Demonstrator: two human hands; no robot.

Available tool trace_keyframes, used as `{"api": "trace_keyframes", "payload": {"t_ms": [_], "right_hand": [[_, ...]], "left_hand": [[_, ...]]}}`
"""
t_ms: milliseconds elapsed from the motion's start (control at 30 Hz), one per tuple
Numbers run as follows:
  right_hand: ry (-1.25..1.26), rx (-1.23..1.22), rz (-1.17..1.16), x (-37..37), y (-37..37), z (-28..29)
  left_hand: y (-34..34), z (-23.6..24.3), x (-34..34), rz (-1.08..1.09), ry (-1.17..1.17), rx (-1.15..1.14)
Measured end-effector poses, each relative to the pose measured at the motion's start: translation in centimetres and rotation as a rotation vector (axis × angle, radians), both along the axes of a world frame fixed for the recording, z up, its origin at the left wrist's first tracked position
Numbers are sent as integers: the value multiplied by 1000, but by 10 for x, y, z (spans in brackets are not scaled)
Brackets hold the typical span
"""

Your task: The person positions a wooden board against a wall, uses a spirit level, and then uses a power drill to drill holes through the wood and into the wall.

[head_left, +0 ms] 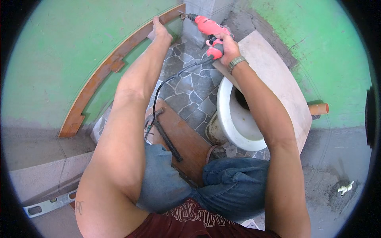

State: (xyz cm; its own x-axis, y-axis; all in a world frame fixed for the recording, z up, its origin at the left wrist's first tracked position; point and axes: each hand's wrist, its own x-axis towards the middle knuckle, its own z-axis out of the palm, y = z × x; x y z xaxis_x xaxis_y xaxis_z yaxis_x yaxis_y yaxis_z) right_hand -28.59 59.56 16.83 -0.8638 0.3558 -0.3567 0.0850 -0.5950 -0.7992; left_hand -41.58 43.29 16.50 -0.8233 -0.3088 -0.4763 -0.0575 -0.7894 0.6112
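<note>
A long, narrow wooden board (119, 53) lies along the green wall, bending in the view, with small wood blocks on its lower edge. My left hand (159, 31) holds the board near its far end; some of its fingers are hidden. In my right hand (229, 48) is a pink-red power drill (210, 25), gripped by its handle. The drill points left, its bit at the board's far end; whether the tip has entered the wood I cannot tell. From the handle a black cord (170, 77) loops down towards my knees.
A white toilet bowl (226, 115) stands right of centre, a large pale panel (274, 75) over part of it. A hammer (168, 139) lies on a brown board (190, 146) between my legs. A spirit level (49, 204) rests at lower left. An orange pipe (318, 108) juts from the right wall.
</note>
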Motion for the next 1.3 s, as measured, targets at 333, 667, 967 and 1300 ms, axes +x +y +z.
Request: {"api": "trace_keyframes", "payload": {"t_ms": [333, 667, 967, 1300], "right_hand": [[-3, 22, 7, -5, -3, 2], [34, 15, 3, -1, 4, -4], [33, 14, 15, -2, -1, -1], [3, 37, 2, -5, -5, 2]], "left_hand": [[-8, -14, -18, -37, 42, 45], [-7, -33, -32, -45, -47, -121], [-13, -36, -42, -46, -7, -120], [-16, -38, -47, -10, -48, -137]]}}
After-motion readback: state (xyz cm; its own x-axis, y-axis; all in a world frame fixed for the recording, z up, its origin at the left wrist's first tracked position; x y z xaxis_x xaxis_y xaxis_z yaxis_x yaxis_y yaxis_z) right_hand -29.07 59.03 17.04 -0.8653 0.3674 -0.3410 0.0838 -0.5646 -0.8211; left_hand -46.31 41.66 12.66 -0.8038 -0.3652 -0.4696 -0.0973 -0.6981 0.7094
